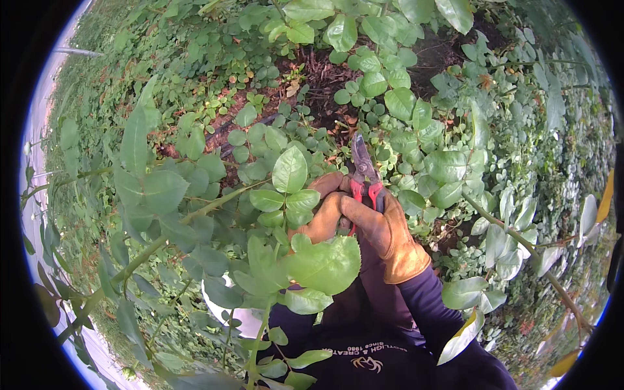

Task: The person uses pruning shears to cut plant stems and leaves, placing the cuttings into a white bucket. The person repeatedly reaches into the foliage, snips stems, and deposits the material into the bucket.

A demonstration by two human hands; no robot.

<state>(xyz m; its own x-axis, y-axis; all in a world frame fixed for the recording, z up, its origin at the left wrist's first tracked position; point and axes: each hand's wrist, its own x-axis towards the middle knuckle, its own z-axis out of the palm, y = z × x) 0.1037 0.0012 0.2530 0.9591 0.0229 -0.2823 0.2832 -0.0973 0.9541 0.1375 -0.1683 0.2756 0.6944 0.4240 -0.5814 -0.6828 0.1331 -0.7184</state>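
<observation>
My right hand (pixel 382 224), in a tan leather work glove, is closed around a pair of pruning shears (pixel 364 170) with red handles. The shears point up and away from me, with their metal blades (pixel 360 147) close together. My left hand (pixel 321 214), gloved the same way, is beside the handles and touches the right glove's fingers; leaves partly cover it. Whether it holds anything I cannot tell. Green rose leaves (pixel 291 170) hang over the left glove, and a large leaf (pixel 324 265) is in front of my sleeve.
A thorny rose cane (pixel 146 252) crosses at the left, and another cane (pixel 529 246) slants down at the right. Dense leafy bushes surround both hands. Brown mulch (pixel 324 78) and a dark hose or pipe (pixel 229 141) show beyond. A white rounded object (pixel 248 319) is partly hidden at lower left.
</observation>
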